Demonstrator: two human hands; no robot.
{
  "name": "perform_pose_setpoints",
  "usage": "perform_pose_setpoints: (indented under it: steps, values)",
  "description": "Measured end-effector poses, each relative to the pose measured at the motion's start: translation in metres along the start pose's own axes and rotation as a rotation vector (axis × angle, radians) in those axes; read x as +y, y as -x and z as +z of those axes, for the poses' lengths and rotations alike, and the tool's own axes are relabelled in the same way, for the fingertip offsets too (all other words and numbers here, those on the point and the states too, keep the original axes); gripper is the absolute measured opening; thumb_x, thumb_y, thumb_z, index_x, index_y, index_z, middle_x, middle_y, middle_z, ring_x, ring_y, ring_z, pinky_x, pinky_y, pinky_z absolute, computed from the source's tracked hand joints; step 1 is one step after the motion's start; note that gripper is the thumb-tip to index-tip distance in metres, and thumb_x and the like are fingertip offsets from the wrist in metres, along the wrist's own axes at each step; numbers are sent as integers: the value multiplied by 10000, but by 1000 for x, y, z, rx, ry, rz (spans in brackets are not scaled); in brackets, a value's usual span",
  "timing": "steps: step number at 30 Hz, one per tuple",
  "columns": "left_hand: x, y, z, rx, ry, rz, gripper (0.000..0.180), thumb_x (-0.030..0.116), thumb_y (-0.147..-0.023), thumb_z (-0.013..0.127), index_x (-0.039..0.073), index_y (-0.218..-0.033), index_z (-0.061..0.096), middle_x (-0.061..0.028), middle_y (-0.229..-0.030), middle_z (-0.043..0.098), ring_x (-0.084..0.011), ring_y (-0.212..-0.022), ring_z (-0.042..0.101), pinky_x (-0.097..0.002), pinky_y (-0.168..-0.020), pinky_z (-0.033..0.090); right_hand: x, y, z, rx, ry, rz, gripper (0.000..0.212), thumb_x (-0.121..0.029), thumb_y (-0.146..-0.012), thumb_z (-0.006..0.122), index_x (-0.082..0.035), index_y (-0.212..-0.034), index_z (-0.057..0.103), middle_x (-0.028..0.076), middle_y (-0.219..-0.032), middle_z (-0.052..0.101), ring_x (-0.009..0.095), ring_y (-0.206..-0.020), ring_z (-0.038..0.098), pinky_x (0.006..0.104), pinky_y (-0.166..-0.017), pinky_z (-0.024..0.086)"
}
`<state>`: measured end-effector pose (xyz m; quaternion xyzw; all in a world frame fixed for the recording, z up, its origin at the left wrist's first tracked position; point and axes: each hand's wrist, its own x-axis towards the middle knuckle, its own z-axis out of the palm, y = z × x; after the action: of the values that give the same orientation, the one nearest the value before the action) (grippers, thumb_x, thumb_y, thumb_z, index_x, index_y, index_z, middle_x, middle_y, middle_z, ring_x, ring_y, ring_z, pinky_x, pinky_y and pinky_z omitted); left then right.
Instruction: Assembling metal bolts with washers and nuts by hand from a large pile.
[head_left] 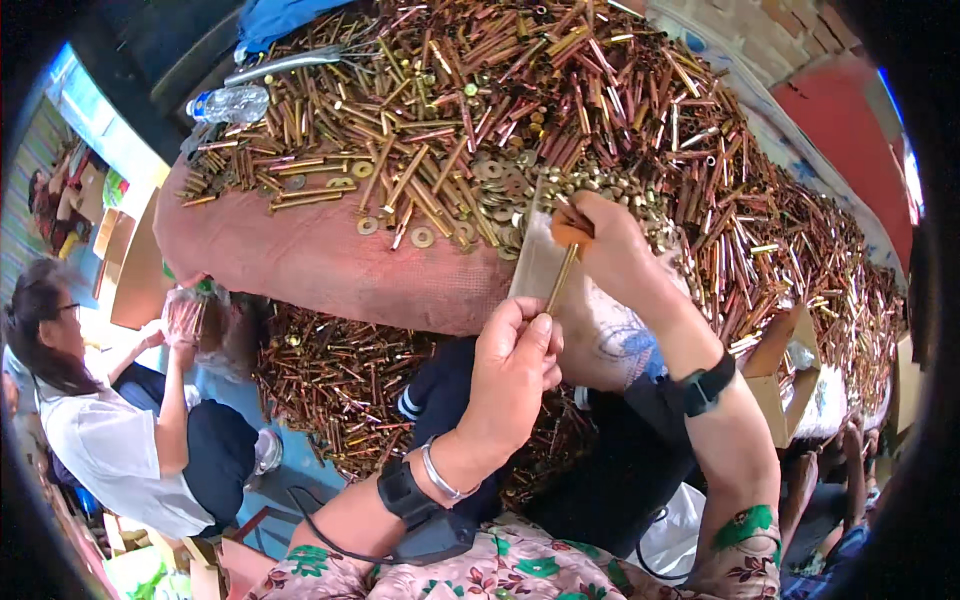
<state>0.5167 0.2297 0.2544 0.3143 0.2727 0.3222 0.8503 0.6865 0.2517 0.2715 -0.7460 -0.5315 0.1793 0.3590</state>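
A slim gold-coloured bolt [563, 279] slants upward between my two hands. My left hand [508, 372] pinches its lower end between thumb and fingers. At the upper end, the fingers of my right hand [618, 250] are closed together, and an orange cover or piece [572, 229] shows at their tips. Whether a small part sits under those fingertips is hidden. Just beyond my right hand lie small metal nuts [612, 188]. Flat round washers [497, 180] are heaped to the left of them. Metal tubes and bolts [420, 190] pile up around both.
A padded reddish cloth edge [350, 255] borders the heap. A plastic bottle [230, 104] lies at its far left. Another person [120, 400] sits at left, holding a clear bag [186, 318]. More metal pieces [340, 385] lie below. An open carton [783, 380] stands at right.
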Motion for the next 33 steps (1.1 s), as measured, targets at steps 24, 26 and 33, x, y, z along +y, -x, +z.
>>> perform_pose_setpoints:
  steps: [24, 26, 33]
  values:
    - [27, -5, -25, 44, 214, -41, 97, 100, -924, 458, 39, -993, 488, -14, -745, 487, -42, -533, 359, -176, -466, 308, -6, -28, 36, 194, 147, -190, 98, -74, -776, 600, 7, -792, 546, 143, -738, 581, 292, -696, 595, 345, -626, 465]
    - [28, -6, -28, 66, 210, -34, 84, 102, -925, 458, 47, -984, 479, -15, -744, 487, -43, -530, 359, -176, -464, 308, -16, -10, 29, 76, -233, -67, 119, -91, -817, 595, 19, -790, 558, 82, -656, 566, 171, -619, 530, 304, -583, 431]
    - [29, -3, -23, 48, 128, -69, 52, 104, -924, 458, 66, -958, 459, -13, -736, 489, -35, -501, 332, -172, -437, 302, -27, 25, 22, 72, -446, 64, 98, -72, -842, 586, 8, -895, 567, 6, -721, 556, 67, -628, 479, 218, -546, 405]
